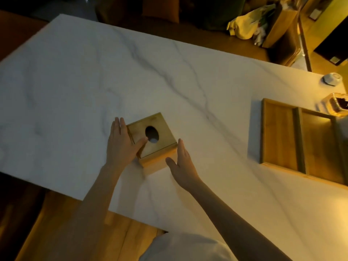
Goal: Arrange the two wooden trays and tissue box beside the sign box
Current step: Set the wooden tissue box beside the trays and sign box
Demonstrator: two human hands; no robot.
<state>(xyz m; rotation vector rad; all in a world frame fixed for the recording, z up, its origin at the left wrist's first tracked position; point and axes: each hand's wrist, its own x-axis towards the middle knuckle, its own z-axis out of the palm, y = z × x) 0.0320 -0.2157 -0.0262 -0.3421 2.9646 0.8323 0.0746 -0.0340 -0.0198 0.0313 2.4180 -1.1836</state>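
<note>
Head view: wooden tissue box near the middle of the marble table, well apart from the two wooden trays lying side by side at the right edge. Left hand, fingers flat, rests against its left side, thumb on the lid; right hand, fingers spread, lies just beside its near-right corner. Rigid and probably light, it is best clasped by opposite side walls; it may slide on the smooth stone.

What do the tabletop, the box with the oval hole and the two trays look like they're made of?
Table: looks like white marble or a marble-look slab, smooth, with grey veins. Tissue box: light wood, maybe bamboo, matt, with faint grain and visible joints. Wooden trays: similar light wood with raised rims; dim yellow light leaves the exact tone open.
</note>
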